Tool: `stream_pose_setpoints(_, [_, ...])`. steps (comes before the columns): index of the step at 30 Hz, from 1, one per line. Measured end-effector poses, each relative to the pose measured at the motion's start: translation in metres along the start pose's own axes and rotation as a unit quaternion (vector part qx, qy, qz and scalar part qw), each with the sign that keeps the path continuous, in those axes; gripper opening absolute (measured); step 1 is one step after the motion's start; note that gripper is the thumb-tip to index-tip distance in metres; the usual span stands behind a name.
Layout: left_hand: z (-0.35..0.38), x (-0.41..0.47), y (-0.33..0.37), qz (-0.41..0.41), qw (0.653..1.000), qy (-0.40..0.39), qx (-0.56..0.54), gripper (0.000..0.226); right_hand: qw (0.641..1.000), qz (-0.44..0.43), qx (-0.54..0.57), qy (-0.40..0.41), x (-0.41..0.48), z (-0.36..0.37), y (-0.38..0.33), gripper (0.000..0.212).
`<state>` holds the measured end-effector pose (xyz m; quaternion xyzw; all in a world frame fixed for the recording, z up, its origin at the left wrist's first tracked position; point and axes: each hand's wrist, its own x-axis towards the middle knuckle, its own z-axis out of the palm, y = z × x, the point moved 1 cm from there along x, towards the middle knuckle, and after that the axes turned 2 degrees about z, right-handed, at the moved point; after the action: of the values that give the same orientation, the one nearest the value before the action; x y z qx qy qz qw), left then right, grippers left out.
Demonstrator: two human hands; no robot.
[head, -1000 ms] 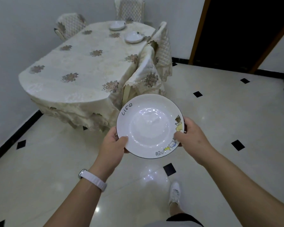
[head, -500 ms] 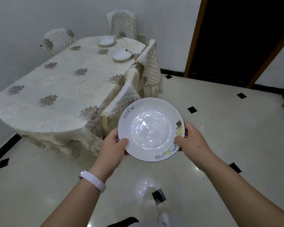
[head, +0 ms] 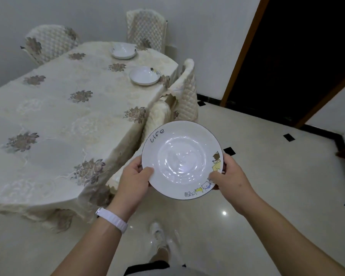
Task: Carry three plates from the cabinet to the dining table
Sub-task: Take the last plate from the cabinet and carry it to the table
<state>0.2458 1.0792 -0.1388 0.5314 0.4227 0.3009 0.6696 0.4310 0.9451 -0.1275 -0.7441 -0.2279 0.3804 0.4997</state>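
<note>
White glazed ceramic plate with a thin dark rim, the word "Life" and small cartoon figures along its edge point(head: 182, 159): carried in the air over the floor, off the near right corner of the dining table, level or slightly tipped toward the camera. Not yet over the tabletop.

Left hand point(head: 133, 179): clamped on the plate's lower left rim, thumb on top, fingers hidden beneath. White band on the wrist point(head: 112, 219).

Right hand point(head: 230, 176): clamped on the lower right rim, thumb over the cartoon print, fingers under.

Oval dining table under a cream embroidered cloth with grey-brown flower motifs point(head: 54, 124): bare along its near half.

Two matching white plates: one near the far right edge point(head: 144, 76), one at the far end point(head: 124, 50), well apart from each other. Judged: two delivered, this is the third.

Quilted cream chair covers at the right edge of the table point(head: 185, 92), between the carried plate and the tabletop.

Glossy pale tiled floor with small black diamonds point(head: 267, 156); one white shoe point(head: 157, 234) mid-stride.

Risks, as judged:
- Both grips sit on the near rim only; a jolt could tip the far edge down and slip the smooth glaze free.
- The plate or an elbow could catch a chair back on the way in.
- Polished floor invites a slip.
- Draped cloth may drag and shift the set plates.
</note>
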Motion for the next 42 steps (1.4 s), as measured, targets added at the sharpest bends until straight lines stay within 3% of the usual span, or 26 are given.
stream_pose_setpoints(12, [-0.067, 0.165, 0.046, 0.009, 0.999, 0.029, 0.018, 0.037, 0.999, -0.011, -0.039, -0.018, 0.147, 0.083, -0.099, 0.046])
stream_pose_setpoints(25, [-0.153, 0.207, 0.057, -0.018, 0.979, 0.204, 0.003, 0.036, 0.975, -0.038, -0.134, -0.17, 0.258, 0.194, -0.14, 0.043])
stream_pose_setpoints(34, [-0.185, 0.248, 0.036, -0.084, 0.931, 0.355, -0.013, 0.032, 0.918, -0.054, -0.246, -0.308, 0.354, 0.277, -0.145, 0.034])
stream_pose_setpoints(42, [-0.197, 0.297, 0.005, -0.152, 0.885, 0.44, -0.003, 0.026, 0.861, -0.055, -0.31, -0.399, 0.436, 0.333, -0.128, 0.037])
